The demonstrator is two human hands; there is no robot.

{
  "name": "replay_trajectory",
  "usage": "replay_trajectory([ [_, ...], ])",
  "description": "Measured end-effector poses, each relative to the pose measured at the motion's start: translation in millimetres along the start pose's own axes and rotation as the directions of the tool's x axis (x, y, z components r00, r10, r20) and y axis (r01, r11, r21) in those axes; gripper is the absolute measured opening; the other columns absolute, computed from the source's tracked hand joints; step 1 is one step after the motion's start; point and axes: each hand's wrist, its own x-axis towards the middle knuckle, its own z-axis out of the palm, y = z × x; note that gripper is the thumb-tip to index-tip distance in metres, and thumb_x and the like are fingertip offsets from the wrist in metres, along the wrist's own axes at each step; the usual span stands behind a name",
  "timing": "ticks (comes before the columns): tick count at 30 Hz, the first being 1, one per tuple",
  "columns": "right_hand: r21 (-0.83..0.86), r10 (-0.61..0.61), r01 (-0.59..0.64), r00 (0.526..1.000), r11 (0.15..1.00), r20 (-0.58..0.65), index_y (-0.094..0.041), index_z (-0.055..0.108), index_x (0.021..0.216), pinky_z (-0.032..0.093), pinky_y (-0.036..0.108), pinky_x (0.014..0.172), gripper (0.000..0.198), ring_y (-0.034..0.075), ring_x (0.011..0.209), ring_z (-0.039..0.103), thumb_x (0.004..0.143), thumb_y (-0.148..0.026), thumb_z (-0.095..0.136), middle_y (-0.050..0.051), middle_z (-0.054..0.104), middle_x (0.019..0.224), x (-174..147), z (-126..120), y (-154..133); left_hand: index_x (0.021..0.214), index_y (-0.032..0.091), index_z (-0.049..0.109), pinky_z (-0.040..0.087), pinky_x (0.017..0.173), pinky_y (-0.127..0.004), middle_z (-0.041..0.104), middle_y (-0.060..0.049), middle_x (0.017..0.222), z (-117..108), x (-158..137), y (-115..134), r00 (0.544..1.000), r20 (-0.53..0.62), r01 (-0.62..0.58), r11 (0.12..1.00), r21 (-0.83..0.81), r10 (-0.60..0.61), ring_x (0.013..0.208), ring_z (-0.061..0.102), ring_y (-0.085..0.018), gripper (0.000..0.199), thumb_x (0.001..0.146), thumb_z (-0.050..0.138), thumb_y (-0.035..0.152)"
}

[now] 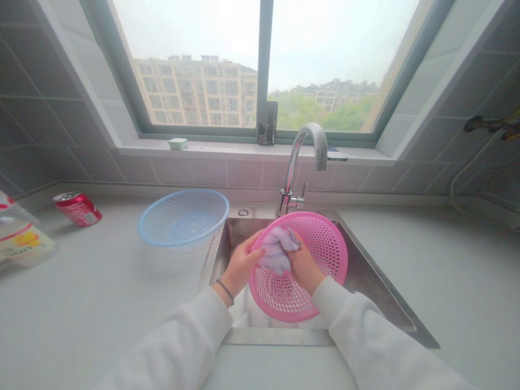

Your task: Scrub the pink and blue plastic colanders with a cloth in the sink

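Observation:
A pink plastic colander (pixel 320 238) is tilted up over the sink (pixel 365 292), its open side facing me. My left hand (pixel 244 260) grips the colander's left rim, thumb on the inside. A crumpled pale cloth (pixel 276 252) with greyish-purple marks lies against the inner wall near that rim. My right hand (pixel 303 262) reaches inside the colander, its fingers closed around the cloth and partly hidden by it. The chrome faucet (pixel 312 146) stands behind the colander, and no water is seen running from it.
Left of the sink a light blue colander (pixel 182 238) rests on the counter (pixel 122 314). Farther left are a red can (pixel 77 208) and a plastic bottle (pixel 24 238). The windowsill holds a small pale green box (pixel 177 143), a dark upright box (pixel 268 123) and a phone (pixel 337 154).

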Motion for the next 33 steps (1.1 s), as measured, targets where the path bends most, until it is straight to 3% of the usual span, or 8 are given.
replay_trajectory([
  [4,-0.268,0.070,-0.030,0.987,0.963,0.144,-0.025,0.061,0.122,0.055,0.045,0.100,0.054,0.028,0.109,0.070,0.072,-0.034,0.078,0.008,0.075,0.115,-1,-3,-2,0.131,0.016,0.071,0.051,0.107,-0.046,0.075,-0.013,0.127,0,-1,1,0.999,-0.037,-0.015,1.000,0.009,0.015,0.122,0.066,-0.036,0.065,0.075,0.082,0.046],
  [8,-0.641,0.161,0.146,0.904,0.753,0.395,-0.024,0.074,0.112,0.052,0.047,0.099,0.042,0.030,0.102,0.072,0.071,-0.014,0.069,0.008,0.079,0.107,-6,-10,1,0.135,0.015,0.068,0.047,0.112,-0.049,0.072,-0.014,0.133,-2,-2,-3,0.993,-0.120,0.014,0.997,0.079,-0.004,0.128,0.064,-0.037,0.068,0.075,0.083,0.044],
  [11,-0.745,0.143,0.240,0.901,0.623,0.410,-0.026,0.079,0.103,0.051,0.046,0.099,0.049,0.031,0.100,0.072,0.063,-0.002,0.064,0.006,0.081,0.102,-6,-19,8,0.136,0.017,0.069,0.044,0.116,-0.049,0.072,-0.013,0.136,-4,-3,-9,0.997,-0.083,0.007,0.990,0.143,0.004,0.132,0.061,-0.037,0.066,0.076,0.083,0.040],
  [14,-0.770,0.112,0.260,0.913,0.583,0.393,-0.026,0.081,0.100,0.051,0.044,0.096,0.048,0.030,0.098,0.072,0.063,-0.001,0.064,0.006,0.081,0.099,-7,-23,13,0.135,0.019,0.070,0.043,0.118,-0.049,0.071,-0.012,0.137,-8,-3,-13,0.999,-0.050,0.006,0.980,0.197,0.004,0.133,0.060,-0.038,0.064,0.076,0.084,0.038],
  [19,-0.648,0.123,0.203,0.899,0.734,0.421,-0.024,0.077,0.102,0.053,0.044,0.095,0.034,0.029,0.098,0.072,0.072,-0.012,0.066,0.007,0.080,0.102,-7,-12,6,0.136,0.020,0.070,0.042,0.118,-0.049,0.070,-0.011,0.140,-12,-2,-10,1.000,-0.005,0.018,0.970,0.242,-0.017,0.135,0.059,-0.038,0.064,0.076,0.083,0.038],
  [24,-0.244,0.026,0.009,0.989,0.970,0.142,-0.025,0.064,0.122,0.053,0.044,0.101,0.052,0.027,0.110,0.070,0.072,-0.028,0.075,0.008,0.075,0.119,-2,-6,1,0.130,0.016,0.073,0.047,0.113,-0.049,0.072,-0.012,0.135,-4,-1,0,0.999,-0.040,0.031,0.994,0.106,-0.027,0.128,0.063,-0.039,0.064,0.074,0.084,0.043],
  [27,-0.140,0.037,-0.030,0.998,0.990,0.048,-0.027,0.059,0.125,0.051,0.045,0.105,0.061,0.028,0.117,0.068,0.068,-0.033,0.080,0.008,0.073,0.125,-1,-6,2,0.123,0.014,0.076,0.051,0.107,-0.049,0.077,-0.013,0.122,0,-1,4,0.998,-0.039,0.039,0.999,-0.012,-0.039,0.119,0.068,-0.039,0.062,0.074,0.083,0.050],
  [33,-0.463,0.115,0.026,0.955,0.886,0.274,-0.019,0.067,0.115,0.052,0.049,0.105,0.042,0.029,0.110,0.072,0.075,-0.029,0.075,0.011,0.077,0.116,-4,-4,-5,0.137,0.014,0.068,0.046,0.113,-0.051,0.071,-0.015,0.136,-2,-1,1,0.995,-0.095,0.034,0.999,0.011,-0.033,0.128,0.063,-0.039,0.073,0.073,0.085,0.045],
])
